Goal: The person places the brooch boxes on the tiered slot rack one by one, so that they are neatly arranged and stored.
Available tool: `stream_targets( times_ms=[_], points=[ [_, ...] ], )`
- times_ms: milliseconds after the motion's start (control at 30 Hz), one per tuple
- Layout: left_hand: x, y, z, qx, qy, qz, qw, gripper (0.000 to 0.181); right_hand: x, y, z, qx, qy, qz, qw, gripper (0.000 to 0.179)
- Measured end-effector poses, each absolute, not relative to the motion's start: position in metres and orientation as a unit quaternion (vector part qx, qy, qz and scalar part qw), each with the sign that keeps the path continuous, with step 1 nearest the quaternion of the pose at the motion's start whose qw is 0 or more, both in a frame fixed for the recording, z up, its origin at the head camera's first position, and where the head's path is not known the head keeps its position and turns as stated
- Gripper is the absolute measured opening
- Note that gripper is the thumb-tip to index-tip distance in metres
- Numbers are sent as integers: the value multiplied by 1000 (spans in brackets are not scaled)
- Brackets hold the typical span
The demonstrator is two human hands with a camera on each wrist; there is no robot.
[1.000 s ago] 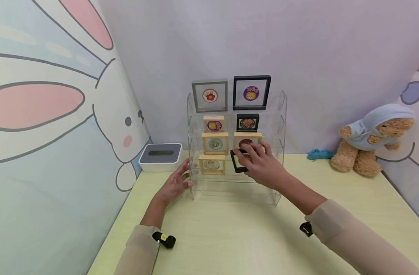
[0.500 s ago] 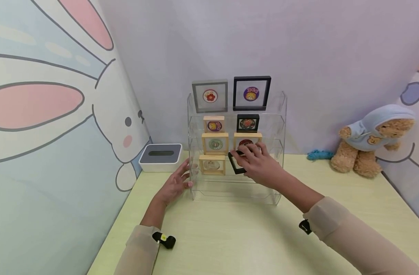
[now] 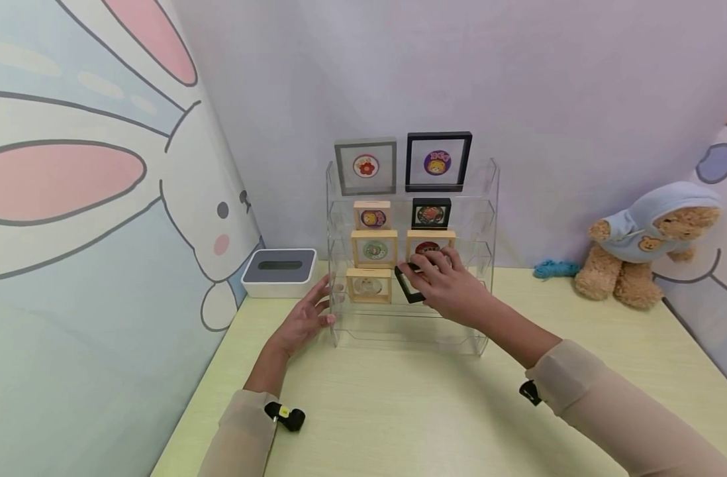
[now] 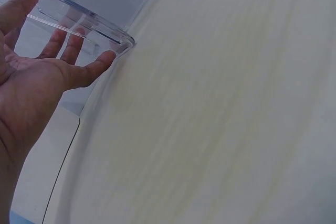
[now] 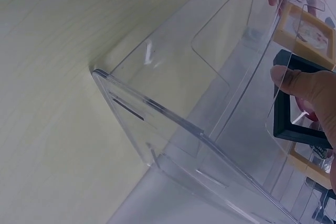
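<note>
A clear tiered acrylic rack (image 3: 329, 245) stands on the table with small display frames on its steps. My right hand (image 3: 455, 291) pinches a square black display frame (image 5: 283, 111), tilted at the right of a low tier; the hand covers part of it in the head view. Beside it on the left is a light wooden frame (image 3: 369, 298), and behind the fingers is another wooden frame (image 3: 431, 234) with a red disc. My left hand (image 3: 304, 324) is at the rack's left side, fingers spread and mostly straight; its fingertips (image 4: 108, 57) are right at the rack's lower corner.
Higher up are a green-disc wooden frame (image 3: 374, 250), two small frames, and a grey frame (image 3: 366, 192) beside a large black frame (image 3: 438, 188). A tissue box (image 3: 280, 273) stands left of the rack. A teddy bear (image 3: 646, 245) and a blue bundle (image 3: 555, 268) are at the right.
The black frame in my right hand has shifted slightly left and its tilt has changed, with the fingers moving along with it. My left hand has stayed in place.
</note>
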State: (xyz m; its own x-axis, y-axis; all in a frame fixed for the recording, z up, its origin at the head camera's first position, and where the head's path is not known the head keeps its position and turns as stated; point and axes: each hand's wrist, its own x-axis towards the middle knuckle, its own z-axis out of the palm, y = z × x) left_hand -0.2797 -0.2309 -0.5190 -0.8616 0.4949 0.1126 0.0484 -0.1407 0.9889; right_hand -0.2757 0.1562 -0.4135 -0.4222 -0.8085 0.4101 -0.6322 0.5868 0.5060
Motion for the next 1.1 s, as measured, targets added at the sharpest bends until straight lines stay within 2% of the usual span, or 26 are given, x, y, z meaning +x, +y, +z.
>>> stream_targets(
  times_ms=[433,767,1100],
  points=[
    [-279,-230,-518,216,641,721,153,95,-273,155,-416,426,-841,-150,299,88],
    [-280,-231,-520,217,639,722,152,96,-269,159,-422,424,-850,-102,296,68],
    [-278,-231,-519,214,643,720,153,95,-260,163,-425,403,-878,-57,251,70]
  ],
)
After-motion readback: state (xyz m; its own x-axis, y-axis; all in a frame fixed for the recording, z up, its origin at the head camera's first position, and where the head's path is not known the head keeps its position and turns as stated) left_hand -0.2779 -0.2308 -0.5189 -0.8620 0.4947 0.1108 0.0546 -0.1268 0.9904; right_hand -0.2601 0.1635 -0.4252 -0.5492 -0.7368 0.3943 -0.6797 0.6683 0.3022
